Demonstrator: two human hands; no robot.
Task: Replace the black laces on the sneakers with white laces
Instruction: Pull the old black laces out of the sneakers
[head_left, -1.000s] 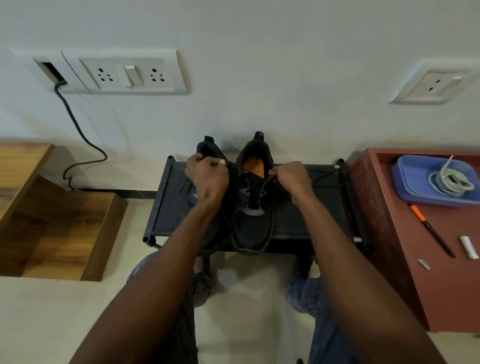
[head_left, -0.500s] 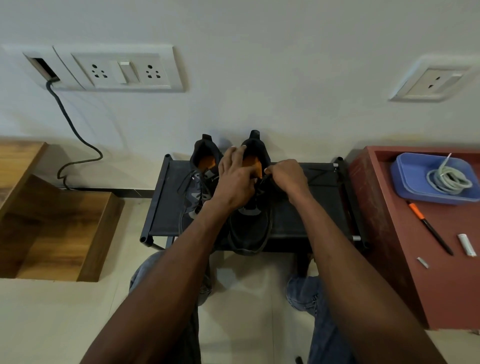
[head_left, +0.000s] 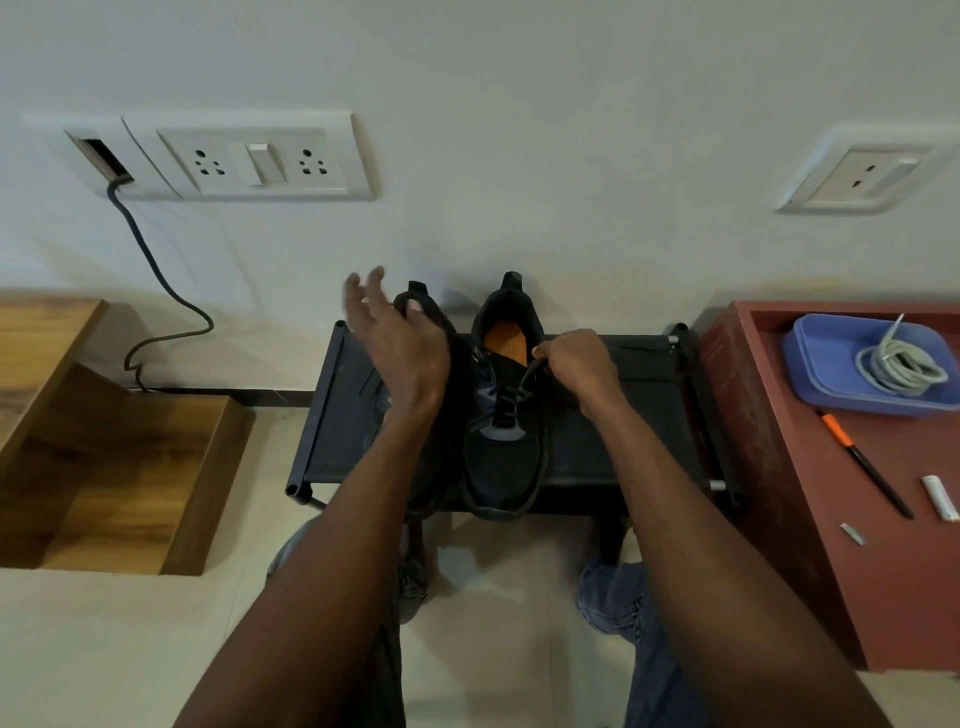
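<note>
Two black sneakers stand side by side on a low black rack. The right sneaker shows its orange insole and black lace. My right hand pinches one end of that black lace at the shoe's upper right eyelets. The left sneaker is mostly hidden behind my left hand, which hovers over it with fingers spread and holds nothing. The white laces lie coiled in a blue tray on the red table at the right.
The red table also holds an orange-and-black pen, a small white piece and a small metal bit. Wooden steps sit at the left. A black cable hangs from a wall socket panel. My knees are below the rack.
My left hand let go of the right sneaker's collar, lifted and swung left with fingers spread over the left sneaker. My right hand stays pinching the black lace.
</note>
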